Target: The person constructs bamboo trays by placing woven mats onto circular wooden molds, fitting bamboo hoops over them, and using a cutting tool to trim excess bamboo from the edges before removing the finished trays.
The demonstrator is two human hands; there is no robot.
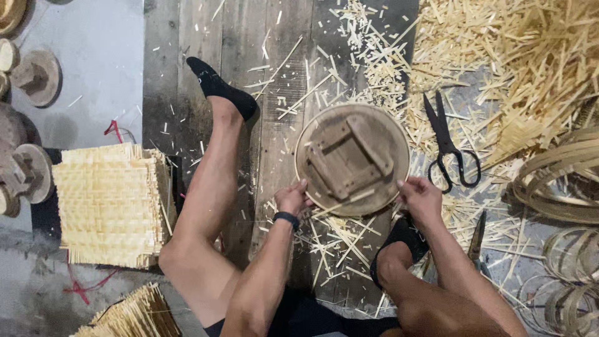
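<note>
Fingers (302, 187) of both hands pinch the round wooden mould (352, 159) at its near rim.

Black scissors (450, 146), pale woven mats (109, 203)

A person sits on a plank floor (206, 37) with legs spread, both hands on a round wooden mould (352, 159) lying on the boards between the feet. The left hand (292, 197) grips its lower left rim, a black wristband (286, 218) on that wrist; the right hand (422, 197) pinches the lower right rim. Crossed wooden battens (349, 156) are fixed to the mould's upper face. Black scissors (450, 145) lie just to the right of it, among bamboo offcuts (530, 56). A stack of woven bamboo mats (109, 203) sits beside the left leg, and coiled bamboo hoops (561, 175) lie at the right edge.
</note>
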